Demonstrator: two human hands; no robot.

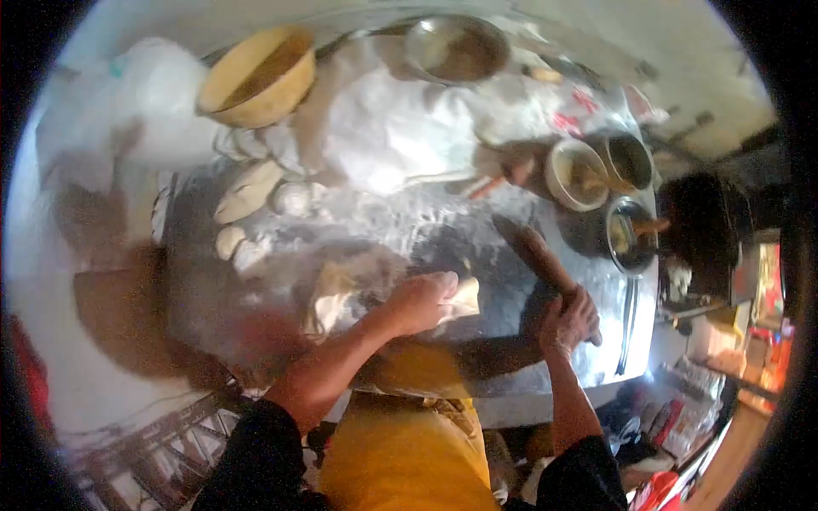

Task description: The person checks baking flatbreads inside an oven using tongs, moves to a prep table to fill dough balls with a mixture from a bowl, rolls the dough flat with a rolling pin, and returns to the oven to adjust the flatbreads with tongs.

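Gripping the near-left part of a pale dough piece (461,302), the left hand (422,302) has its fingers curled over it, though whether the dough rests on the worktop (452,247) is unclear. The rest juts out right of that grip. It is probably soft, light and easily torn, so broad finger contact should suit it better than a hard nip at one edge. Well right of it, the right hand (569,322) is wrapped around the near end of a wooden rolling pin (543,260), whose barrel slants away ahead of the knuckles; likely stiff and fairly heavy, it should balance better held nearer mid-length. Left of the left grip lies another dough piece (331,298), apparently just as limp.
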